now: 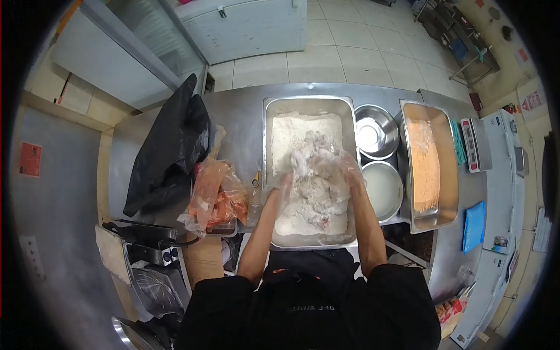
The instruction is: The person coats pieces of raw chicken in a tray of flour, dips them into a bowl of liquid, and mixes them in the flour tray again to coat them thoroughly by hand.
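A deep steel pan (267, 134) of white flour (291, 125) stands in front of me on the steel table. In its middle lies a heap of flour-coated pieces (321, 186), pinkish in spots, possibly raw meat. My left hand (284, 182) is at the left side of the heap and my right hand (352, 174) at its right, both inside the pan. Something clear, like thin plastic gloves, seems to cover both hands. Motion blur and flour smear the fingers, so their closure is unclear.
Right of the pan are a steel bowl (373, 129), a bowl of whitish liquid (382, 189), a long pan with orange powder (424, 169) and a scale (475, 146). Left are yellow-handled scissors (255, 179), a plastic bag of reddish pieces (219, 201) and a black bag (169, 149).
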